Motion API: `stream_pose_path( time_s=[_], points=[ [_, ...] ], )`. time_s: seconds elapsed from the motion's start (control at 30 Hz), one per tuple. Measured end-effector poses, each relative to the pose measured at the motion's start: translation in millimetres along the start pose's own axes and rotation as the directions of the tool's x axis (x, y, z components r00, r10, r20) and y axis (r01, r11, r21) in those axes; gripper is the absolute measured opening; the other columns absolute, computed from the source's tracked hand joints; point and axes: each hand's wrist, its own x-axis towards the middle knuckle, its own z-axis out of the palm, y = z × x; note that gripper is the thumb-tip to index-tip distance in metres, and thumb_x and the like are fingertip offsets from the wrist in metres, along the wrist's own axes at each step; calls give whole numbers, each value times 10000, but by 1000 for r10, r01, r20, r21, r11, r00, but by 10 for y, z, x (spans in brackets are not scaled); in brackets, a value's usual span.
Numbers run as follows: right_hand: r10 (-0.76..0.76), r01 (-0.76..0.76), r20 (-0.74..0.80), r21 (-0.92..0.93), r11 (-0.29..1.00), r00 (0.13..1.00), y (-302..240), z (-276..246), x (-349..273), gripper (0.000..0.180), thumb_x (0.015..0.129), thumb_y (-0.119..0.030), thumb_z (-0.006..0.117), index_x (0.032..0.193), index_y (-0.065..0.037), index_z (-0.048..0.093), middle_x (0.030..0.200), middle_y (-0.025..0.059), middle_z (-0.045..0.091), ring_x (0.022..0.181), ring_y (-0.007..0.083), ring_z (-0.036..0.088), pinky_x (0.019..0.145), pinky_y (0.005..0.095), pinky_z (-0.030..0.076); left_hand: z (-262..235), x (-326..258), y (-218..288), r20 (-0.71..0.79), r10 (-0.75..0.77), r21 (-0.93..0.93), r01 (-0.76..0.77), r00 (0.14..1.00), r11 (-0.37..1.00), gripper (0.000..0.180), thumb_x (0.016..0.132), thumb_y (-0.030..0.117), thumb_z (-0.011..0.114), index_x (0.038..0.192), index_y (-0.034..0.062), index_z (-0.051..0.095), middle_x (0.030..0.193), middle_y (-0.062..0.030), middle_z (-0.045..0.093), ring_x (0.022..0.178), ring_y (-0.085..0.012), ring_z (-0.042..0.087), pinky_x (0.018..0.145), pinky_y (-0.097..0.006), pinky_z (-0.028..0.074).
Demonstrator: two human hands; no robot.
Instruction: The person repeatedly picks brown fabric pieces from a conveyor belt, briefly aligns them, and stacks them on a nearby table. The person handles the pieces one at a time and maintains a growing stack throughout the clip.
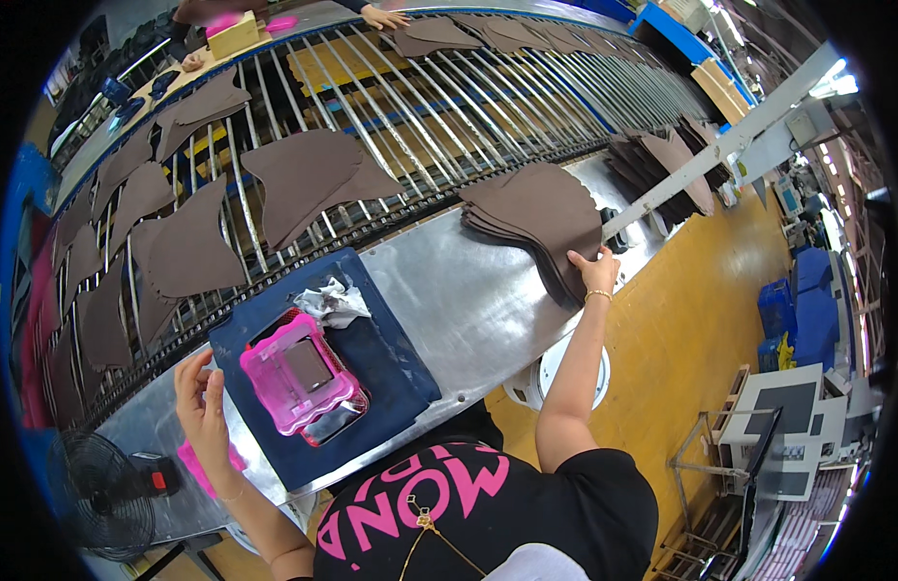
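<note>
The stack of brown sheets (536, 198) lies on the metal counter (420, 286), its edges fanned. I'd judge each sheet light, limp and hard to tear, the pile heavier and apt to slide; its near edge looks best to hold. The right hand (594, 271) curls there, though I can't tell whether it pinches any. The left hand (203, 402) is loosely open, empty, beside a pink scalloped container (273, 389) holding a dark rectangular piece (307, 365).

To your right, a glossy yellow floor (681, 300) stretches beside blue bins (776, 310) under bright lights (835, 85); a black fan (95, 492) stands at your left.
</note>
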Motion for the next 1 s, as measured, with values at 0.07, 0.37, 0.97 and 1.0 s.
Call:
stream_pose_path(
  time_s=[0.07, 0.37, 0.97, 1.0],
  points=[
    [-4, 0, -40, -96, 995, 999, -201, -84, -163, 857, 585, -347, 876, 1294, -53, 497, 1307, 221, 448, 1231, 373, 429, 1012, 430, 394, -15, -16, -11, -13, 0, 4, 0, 1000, 1000, 245, 879, 72, 623, 1121, 33, 620, 1030, 5, 504, 777, -64, 448, 684, -194, 376],
    [-333, 294, -113, -264, 918, 936, 124, -105, -62, 612, 619, -229, 851, 1119, 3, 583, 1130, 184, 587, 1119, 354, 526, 959, 424, 412, -27, -7, 116, -16, -7, 70, 8, 1000, 997, 228, 837, 86, 662, 1062, 44, 655, 984, -15, 529, 754, -75, 478, 647, -210, 390],
    [-613, 401, 149, 633, 662, 776, -1119, -895, -1002, 409, 976, -202, 477, 1348, -73, 366, 992, 119, 625, 588, 173, 664, 356, 215, 466, 49, 149, 444, -4, 192, 147, -189, 981, 971, 287, 812, 116, 695, 1088, 56, 645, 1026, -58, 566, 784, -134, 548, 718, -261, 431],
    [-669, 408, 152, 688, 600, 727, -1277, -941, -1144, 416, 972, -206, 492, 1346, -75, 364, 989, 117, 625, 584, 169, 663, 355, 211, 464, 84, 202, 472, -4, 245, 152, -242, 970, 958, 328, 811, 118, 696, 1127, 58, 627, 1046, -63, 565, 797, -142, 556, 735, -266, 438]
  ],
)
